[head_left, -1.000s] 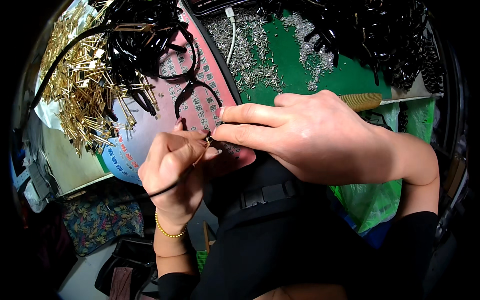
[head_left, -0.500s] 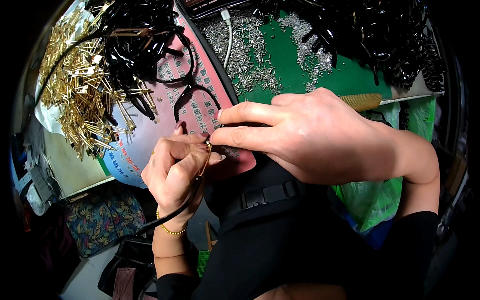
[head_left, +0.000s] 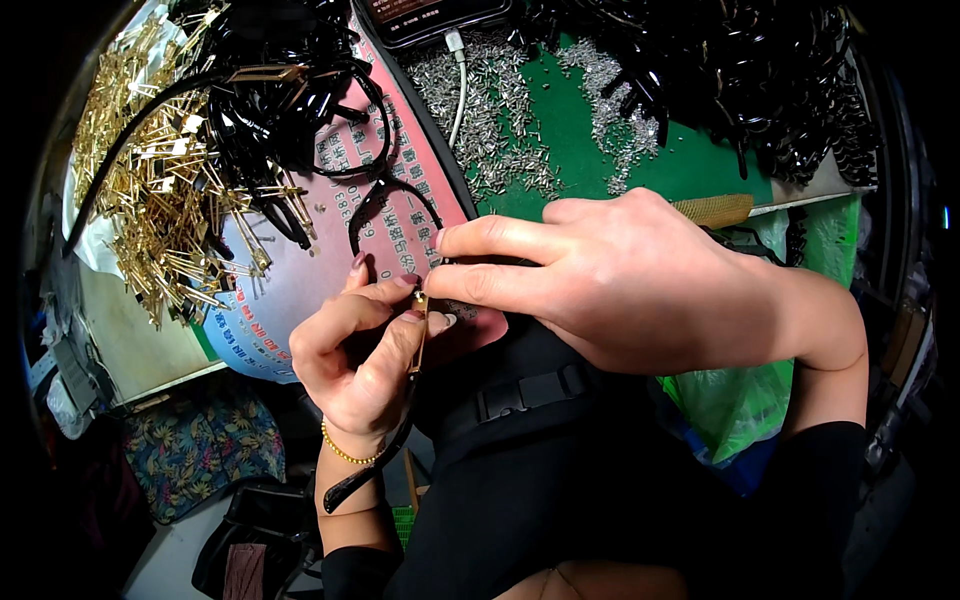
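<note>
The temple [head_left: 419,345], pinched by the left hand [head_left: 362,350] at six o'clock from the frame [head_left: 380,178], could be skewed if nudged by the right hand [head_left: 625,275], whose grip cannot be told.

Phone [head_left: 435,24], white cable [head_left: 461,88] beside it; green plastic bag [head_left: 738,405]; floral cloth [head_left: 205,445].

Before us, a black plastic glasses frame [head_left: 384,177] extends over a pink-and-blue printed sheet [head_left: 312,262]. To its left we have a glossy black plastic heap [head_left: 252,125], then thin gold metal pieces [head_left: 150,205]. Right of the sheet, tiny silver metal pins [head_left: 490,112] lie on a flat green mat [head_left: 558,140].
</note>
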